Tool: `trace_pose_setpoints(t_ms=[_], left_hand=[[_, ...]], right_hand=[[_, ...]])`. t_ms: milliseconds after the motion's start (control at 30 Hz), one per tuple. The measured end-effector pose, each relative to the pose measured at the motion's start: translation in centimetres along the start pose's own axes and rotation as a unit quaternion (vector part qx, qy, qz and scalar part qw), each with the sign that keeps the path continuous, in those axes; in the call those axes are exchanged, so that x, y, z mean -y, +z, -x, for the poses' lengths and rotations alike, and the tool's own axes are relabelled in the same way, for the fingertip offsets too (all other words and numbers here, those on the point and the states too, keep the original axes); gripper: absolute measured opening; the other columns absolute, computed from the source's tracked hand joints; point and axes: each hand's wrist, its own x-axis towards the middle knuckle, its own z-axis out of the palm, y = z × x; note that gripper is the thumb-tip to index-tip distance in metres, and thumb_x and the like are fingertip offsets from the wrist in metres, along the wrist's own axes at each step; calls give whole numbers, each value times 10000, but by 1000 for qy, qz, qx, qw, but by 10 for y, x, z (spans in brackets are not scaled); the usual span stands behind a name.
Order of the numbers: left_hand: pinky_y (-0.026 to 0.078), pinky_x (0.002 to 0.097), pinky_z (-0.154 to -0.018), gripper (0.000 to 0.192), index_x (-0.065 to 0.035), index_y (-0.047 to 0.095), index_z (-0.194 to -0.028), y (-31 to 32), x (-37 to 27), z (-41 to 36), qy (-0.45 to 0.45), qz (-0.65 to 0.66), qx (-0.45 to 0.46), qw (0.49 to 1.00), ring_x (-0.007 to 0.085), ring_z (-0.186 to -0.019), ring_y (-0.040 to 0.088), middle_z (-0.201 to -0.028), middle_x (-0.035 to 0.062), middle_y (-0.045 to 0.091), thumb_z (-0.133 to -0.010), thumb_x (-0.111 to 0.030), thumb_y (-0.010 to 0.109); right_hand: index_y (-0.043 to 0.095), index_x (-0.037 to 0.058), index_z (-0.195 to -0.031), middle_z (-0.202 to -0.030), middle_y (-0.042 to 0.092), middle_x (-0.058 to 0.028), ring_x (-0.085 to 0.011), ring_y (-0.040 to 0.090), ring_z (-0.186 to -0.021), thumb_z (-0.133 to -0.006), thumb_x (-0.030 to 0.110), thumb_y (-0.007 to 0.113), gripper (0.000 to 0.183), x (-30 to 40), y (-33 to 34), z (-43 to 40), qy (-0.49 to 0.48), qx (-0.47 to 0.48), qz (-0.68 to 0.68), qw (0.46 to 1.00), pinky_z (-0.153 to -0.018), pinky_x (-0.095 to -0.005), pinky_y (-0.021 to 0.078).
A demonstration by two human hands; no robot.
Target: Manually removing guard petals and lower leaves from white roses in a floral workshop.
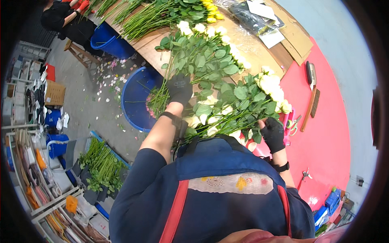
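Note:
My left hand (180,89), in a black glove, is among green rose stems at the table's edge. Its fingers are hidden, so its grip is unclear. Cut stems (160,98) jut out beside it over a large blue bin (124,101). My right hand (272,133), in a black glove with bare fingertips, is curled with its thumb against the stems of a bunch of white roses (270,86). Those stems run across the front of my apron (212,155). Beyond lies a second row of white roses (240,56) with leafy stems (200,60). Loose pale petals (212,131) are scattered between.
On the pink tabletop (325,133) lie a wooden-handled brush (310,109), green-handled scissors (293,125) and pruning shears (305,175). Yellow roses (212,12) and cardboard (296,36) are farther back. A co-worker (65,21) in red gloves is at upper left. Petals litter the floor (106,100).

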Motion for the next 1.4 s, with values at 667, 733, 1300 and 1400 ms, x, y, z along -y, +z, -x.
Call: trace_pose_setpoints(t_ms=[667,733,1300,1400], left_hand=[[413,205,-544,185,-42,655,-959,-171,-10,107,-17,565,39,824,59,-607,536,-839,33,669,-972,-195,553],[443,235,-584,180,-30,652,-972,-179,-9,130,28,528,30,848,96,-649,568,-844,52,669,-970,-183,557],[376,225,-491,185,-57,633,-886,-188,-21,260,-288,672,-77,678,65,-534,499,-692,0,602,-933,-235,620],[359,225,-481,190,-62,619,-850,-203,-16,263,-313,676,-74,664,67,-533,490,-662,-6,572,-930,-234,618]], right_hand=[[723,30,-970,-779,658,-68,-149,620,-696,-872,148,693,156,149,9,-59,-155,50,-317,934,-651,-286,482],[707,40,-1054,-795,657,-69,-155,616,-683,-856,133,710,219,163,36,-52,-226,42,-356,906,-641,-289,481],[673,94,-872,-866,661,-143,-326,640,-809,-765,218,697,165,196,94,17,-477,447,-164,739,-682,-419,491],[658,127,-1165,-1003,698,-137,-283,672,-932,-820,300,711,390,186,100,32,-416,426,-201,778,-802,-393,512]])
